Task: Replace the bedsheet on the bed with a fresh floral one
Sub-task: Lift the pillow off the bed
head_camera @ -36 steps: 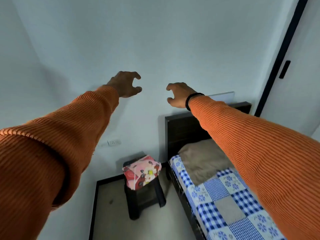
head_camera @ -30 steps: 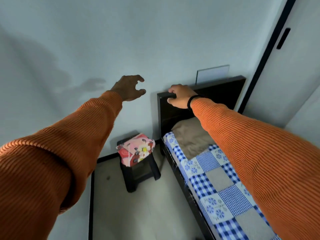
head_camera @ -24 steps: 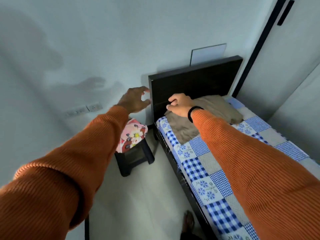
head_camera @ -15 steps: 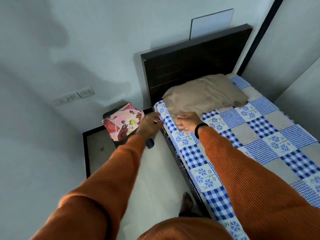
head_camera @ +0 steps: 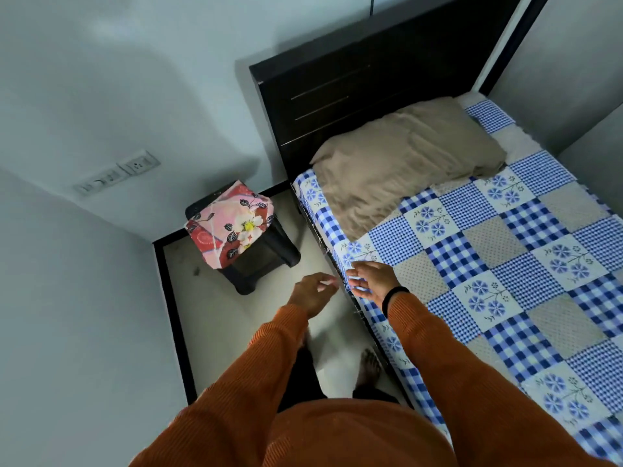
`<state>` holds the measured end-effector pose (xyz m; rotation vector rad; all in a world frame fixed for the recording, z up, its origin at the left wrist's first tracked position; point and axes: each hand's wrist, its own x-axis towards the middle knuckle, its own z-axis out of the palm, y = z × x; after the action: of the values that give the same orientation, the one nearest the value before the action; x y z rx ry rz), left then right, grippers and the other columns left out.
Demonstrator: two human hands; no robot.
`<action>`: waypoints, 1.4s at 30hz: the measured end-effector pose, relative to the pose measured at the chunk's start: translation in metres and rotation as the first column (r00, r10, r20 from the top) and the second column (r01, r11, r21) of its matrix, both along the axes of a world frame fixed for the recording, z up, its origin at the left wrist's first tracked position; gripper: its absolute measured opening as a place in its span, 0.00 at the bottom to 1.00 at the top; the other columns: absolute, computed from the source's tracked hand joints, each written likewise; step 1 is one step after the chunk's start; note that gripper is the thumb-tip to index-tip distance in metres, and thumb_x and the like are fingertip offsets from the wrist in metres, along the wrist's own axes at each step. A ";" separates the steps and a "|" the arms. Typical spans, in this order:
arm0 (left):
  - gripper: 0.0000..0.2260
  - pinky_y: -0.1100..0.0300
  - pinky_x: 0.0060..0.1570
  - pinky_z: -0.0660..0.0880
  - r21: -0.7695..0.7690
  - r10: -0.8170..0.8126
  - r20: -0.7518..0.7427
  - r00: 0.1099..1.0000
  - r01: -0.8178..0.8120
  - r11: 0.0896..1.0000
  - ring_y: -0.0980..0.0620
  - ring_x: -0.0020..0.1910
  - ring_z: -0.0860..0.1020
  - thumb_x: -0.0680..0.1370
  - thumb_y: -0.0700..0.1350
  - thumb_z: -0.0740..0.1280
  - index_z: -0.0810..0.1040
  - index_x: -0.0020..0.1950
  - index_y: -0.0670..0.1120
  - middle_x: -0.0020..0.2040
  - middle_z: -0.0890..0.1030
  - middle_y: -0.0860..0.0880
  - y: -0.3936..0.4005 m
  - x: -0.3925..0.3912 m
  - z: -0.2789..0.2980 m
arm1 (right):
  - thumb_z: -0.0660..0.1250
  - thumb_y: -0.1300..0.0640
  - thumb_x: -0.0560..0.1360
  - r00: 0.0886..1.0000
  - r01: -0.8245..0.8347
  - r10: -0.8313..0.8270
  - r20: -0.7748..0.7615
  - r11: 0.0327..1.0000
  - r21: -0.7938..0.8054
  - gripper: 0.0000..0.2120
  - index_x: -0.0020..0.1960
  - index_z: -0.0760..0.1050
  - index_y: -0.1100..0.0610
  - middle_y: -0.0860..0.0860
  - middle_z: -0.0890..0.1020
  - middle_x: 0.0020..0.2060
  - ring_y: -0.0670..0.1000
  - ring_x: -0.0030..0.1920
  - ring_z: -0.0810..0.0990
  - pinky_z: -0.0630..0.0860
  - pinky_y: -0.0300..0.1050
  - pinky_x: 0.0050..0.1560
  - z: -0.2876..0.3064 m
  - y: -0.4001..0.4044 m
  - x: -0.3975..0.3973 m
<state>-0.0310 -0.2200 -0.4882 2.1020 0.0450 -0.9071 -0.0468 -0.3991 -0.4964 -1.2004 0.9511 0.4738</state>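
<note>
1. The folded pink floral bedsheet [head_camera: 232, 227] sits on a small dark stool [head_camera: 266, 261] ahead and left of my left hand, well apart.
2. My left hand [head_camera: 312, 293] hangs over the floor, fingers loosely curled, holding nothing.
3. My right hand [head_camera: 372, 279], fingers spread, reaches the near edge of the blue-and-white checked patchwork sheet [head_camera: 499, 261]; contact I cannot tell.
4. I judge stripping is just starting: next, pinch that edge free; the beige pillow [head_camera: 401, 163] must come off too.

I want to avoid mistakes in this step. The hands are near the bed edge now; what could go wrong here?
1. The beige pillow lies on the checked sheet; pulling the sheet may drag it off.
2. The folded floral sheet overhangs the stool, and might be knocked down.
3. Neither the left hand nor the right hand grips the sheet yet.
</note>
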 end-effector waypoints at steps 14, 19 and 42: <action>0.03 0.52 0.53 0.81 -0.172 -0.125 -0.111 0.986 0.105 0.980 0.53 0.41 0.84 0.80 0.48 0.69 0.83 0.52 0.52 0.43 0.86 0.49 0.051 0.139 -0.052 | 0.67 0.63 0.80 0.966 0.244 -0.251 -0.068 0.965 -0.100 0.03 0.52 0.78 0.62 0.58 0.83 0.39 0.53 0.35 0.79 0.75 0.43 0.36 -0.001 0.017 0.089; 0.05 0.48 0.51 0.82 -0.179 -0.146 -0.133 0.980 0.121 0.976 0.49 0.44 0.85 0.79 0.48 0.69 0.83 0.52 0.51 0.43 0.87 0.47 0.045 0.191 -0.073 | 0.66 0.64 0.80 0.913 0.399 -0.403 -0.062 0.914 -0.075 0.03 0.52 0.79 0.63 0.58 0.83 0.39 0.54 0.35 0.79 0.73 0.44 0.37 -0.007 0.003 0.112; 0.08 0.59 0.49 0.79 -0.105 -0.180 0.215 0.960 0.206 0.973 0.56 0.43 0.82 0.78 0.49 0.67 0.81 0.55 0.58 0.44 0.85 0.54 -0.167 0.428 -0.144 | 0.63 0.52 0.84 0.642 0.757 -0.764 0.061 0.619 -0.209 0.16 0.48 0.80 0.63 0.60 0.85 0.42 0.61 0.43 0.84 0.81 0.55 0.48 -0.140 -0.168 0.267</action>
<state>0.3967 -0.3867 -0.6320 2.0946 -0.3222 -0.7800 0.2204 -0.5672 -0.6366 -0.8534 1.4665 -0.3182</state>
